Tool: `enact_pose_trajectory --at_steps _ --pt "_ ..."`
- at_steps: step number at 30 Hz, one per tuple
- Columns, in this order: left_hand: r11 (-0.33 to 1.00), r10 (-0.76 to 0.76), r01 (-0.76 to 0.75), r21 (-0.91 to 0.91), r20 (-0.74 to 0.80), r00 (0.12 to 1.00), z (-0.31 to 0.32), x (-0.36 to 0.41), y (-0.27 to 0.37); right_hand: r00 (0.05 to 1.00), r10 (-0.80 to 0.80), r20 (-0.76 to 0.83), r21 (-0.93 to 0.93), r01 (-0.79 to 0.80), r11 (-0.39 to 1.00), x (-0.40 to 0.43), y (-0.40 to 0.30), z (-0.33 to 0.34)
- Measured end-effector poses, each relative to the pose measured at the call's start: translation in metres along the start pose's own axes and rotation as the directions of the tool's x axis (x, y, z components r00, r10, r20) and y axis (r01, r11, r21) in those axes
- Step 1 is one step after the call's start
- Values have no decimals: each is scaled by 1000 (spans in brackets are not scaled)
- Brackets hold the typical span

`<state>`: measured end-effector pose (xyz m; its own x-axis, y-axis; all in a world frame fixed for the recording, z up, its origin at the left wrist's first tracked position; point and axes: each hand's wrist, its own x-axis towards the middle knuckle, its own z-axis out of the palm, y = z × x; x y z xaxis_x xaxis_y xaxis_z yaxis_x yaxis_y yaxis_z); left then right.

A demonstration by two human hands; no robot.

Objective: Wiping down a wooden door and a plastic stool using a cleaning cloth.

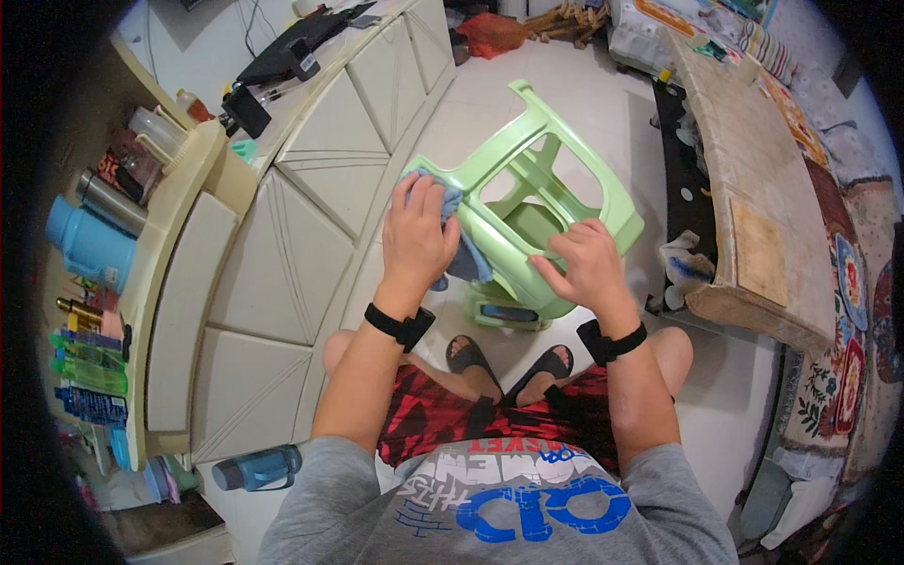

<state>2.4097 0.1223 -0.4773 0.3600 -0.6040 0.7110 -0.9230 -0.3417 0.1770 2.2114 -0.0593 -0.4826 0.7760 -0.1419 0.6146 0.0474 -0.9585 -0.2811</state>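
Observation:
A light green plastic stool (565,162) is held tilted off the floor in front of me, its legs and open frame sides showing. My left hand (422,226) presses a blue cloth (466,258) against the end of one stool leg, and part of the cloth hangs down beside the stool. On the near side, my right hand (583,261) grips the stool's edge by an opening, fingers curled over it. Below the held stool, close to my feet, a second green plastic piece (508,314) stands on the floor; the stool partly hides it.
White cabinets (282,247) run along the left, with a blue bottle (258,467) on the floor beside them. At the right stands a low table with a covered top (748,176). A red bag (492,35) lies at the far end. My sandalled feet are just below the stool.

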Motion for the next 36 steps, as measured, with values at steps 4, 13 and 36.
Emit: enact_pose_trajectory --at_steps 4,13,36 --pt "1000 6 -6 -10 35 999 -2 -1 5 1000 0 17 -32 1 999 1 -1 1" --pt "998 52 -47 -48 105 993 3 -19 46 1000 8 26 -36 -7 999 0 1 0" --pt "995 -58 47 -88 -135 989 15 -20 3 998 -5 -68 -1 5 1000 -9 9 -1"
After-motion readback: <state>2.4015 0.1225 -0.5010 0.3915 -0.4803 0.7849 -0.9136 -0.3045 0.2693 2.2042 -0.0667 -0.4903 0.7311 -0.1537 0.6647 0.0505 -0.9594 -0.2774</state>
